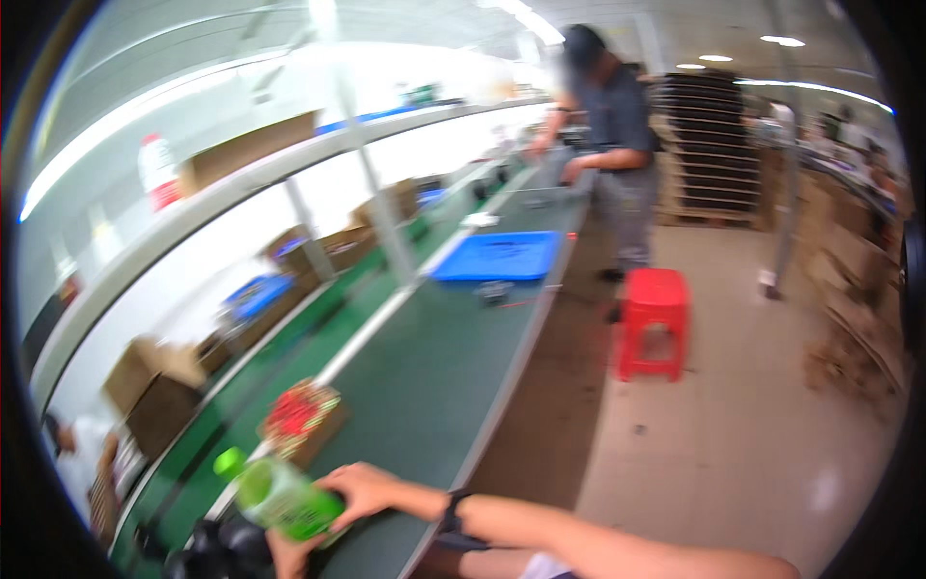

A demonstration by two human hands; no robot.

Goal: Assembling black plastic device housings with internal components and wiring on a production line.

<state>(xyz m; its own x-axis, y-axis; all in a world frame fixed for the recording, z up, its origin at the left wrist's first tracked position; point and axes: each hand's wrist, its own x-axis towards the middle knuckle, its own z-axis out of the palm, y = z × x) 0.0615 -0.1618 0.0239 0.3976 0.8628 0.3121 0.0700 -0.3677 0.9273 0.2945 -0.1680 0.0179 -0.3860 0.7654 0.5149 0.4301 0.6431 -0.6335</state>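
A green-labelled plastic bottle (289,498) with a bright green cap lies tilted above the near end of the bench, its cap toward the left. My right hand (363,490), with a black band on the wrist, is closed around the bottle's base end. From below, my left hand (291,554) is closed against the bottle's underside; its lower part is cut off by the picture's edge. Just beyond the bottle stands an open cardboard box (313,434) full of small red and yellowish pieces. Round black objects (241,545) sit beside my left hand, too blurred to identify.
A blue tray (502,259) lies farther along the green bench (415,362). Boxes line the left side beneath a shelf (260,164). Right of the bench stands a red stool (654,323). Another person (617,125) works at the far end, near stacked pallets (709,145).
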